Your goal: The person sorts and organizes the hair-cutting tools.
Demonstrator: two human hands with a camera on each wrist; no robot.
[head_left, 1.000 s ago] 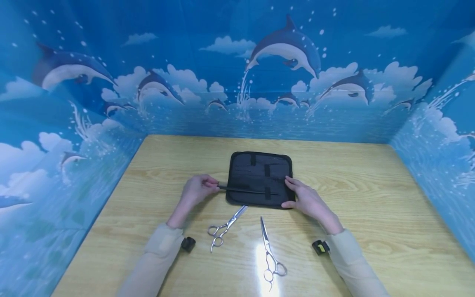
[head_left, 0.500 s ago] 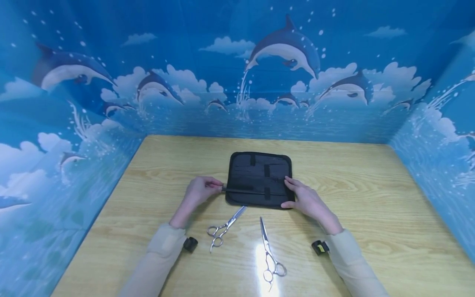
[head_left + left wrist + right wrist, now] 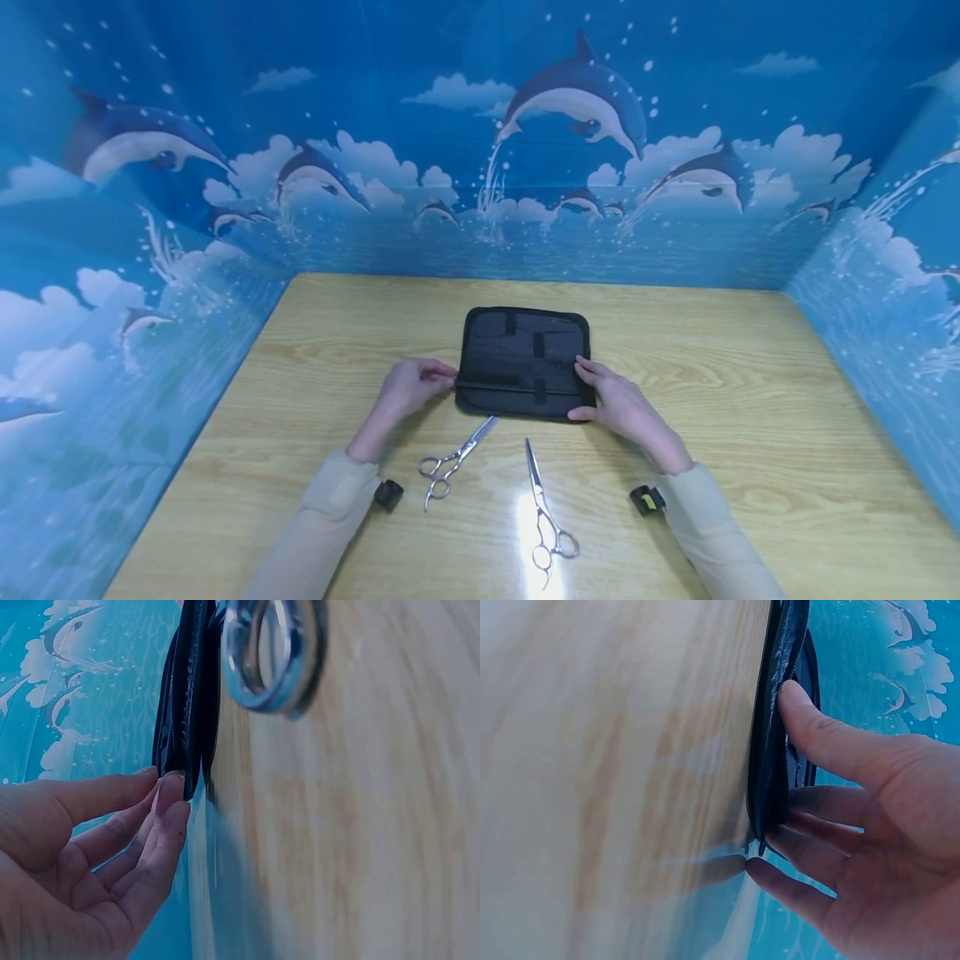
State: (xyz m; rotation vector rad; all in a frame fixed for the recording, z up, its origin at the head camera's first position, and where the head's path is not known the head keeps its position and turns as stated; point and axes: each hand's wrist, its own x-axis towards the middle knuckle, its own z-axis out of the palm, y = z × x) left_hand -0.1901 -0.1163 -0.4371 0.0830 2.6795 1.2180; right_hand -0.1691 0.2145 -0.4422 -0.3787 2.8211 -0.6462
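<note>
A black zip case (image 3: pixel 491 333) lies unfolded on the table, with elastic loops across its dark inside. Along its near part runs a black tail comb (image 3: pixel 487 377), its thin tail passing to the right under a loop. My left hand (image 3: pixel 412 387) pinches the comb's left end at the case's left edge; in the left wrist view the fingertips hide that end. At the right edge my right hand (image 3: pixel 618 400) grips the case's near corner, thumb on the near side and fingers on the right edge.
Thinning scissors (image 3: pixel 459 458) lie just in front of the case, angled toward its near edge. Nearer me, a pair of hair scissors (image 3: pixel 543 508) rests between the forearms. Dolphin-printed panels (image 3: pixel 480 242) enclose the wooden table (image 3: pixel 720 367) at the back and sides.
My left hand has moved a little to the right, sliding the comb further along the case under the loop. The right hand, case and both scissors have stayed put.
</note>
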